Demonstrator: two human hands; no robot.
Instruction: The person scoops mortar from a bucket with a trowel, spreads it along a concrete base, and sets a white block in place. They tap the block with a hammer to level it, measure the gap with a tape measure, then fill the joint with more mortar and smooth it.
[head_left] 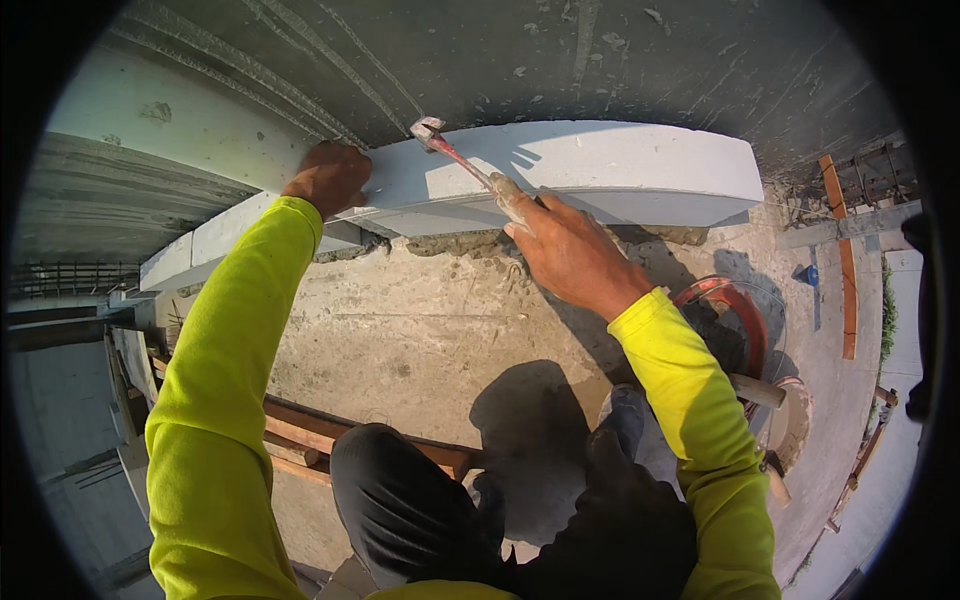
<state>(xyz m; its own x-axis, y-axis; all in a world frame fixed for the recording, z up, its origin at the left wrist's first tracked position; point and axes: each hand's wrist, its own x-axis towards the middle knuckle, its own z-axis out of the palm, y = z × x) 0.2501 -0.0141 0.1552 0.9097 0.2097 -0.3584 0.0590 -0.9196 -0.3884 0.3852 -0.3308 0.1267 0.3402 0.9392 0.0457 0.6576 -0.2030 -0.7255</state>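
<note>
A row of white blocks (pixel 600 165) lies along the foot of a grey wall, on a mortar bed. My right hand (pixel 570 245) is wrapped round the lower handle of a hammer (pixel 460 160). The hammer's pale, dusty head is up by the wall, over the far edge of the blocks. My left hand (pixel 330 180) is closed, knuckles up, at the joint between two blocks close to the wall. Its fingertips are hidden, so I cannot make out what they hold, if anything.
The grey wall (pixel 560 60) rises behind the blocks. Wooden planks (pixel 310 435) lie by my left knee. To the right are a red-rimmed round container (pixel 745 320), a wooden handle (pixel 757 390), a small blue object (pixel 808 274) and an upright orange-brown timber (pixel 848 300).
</note>
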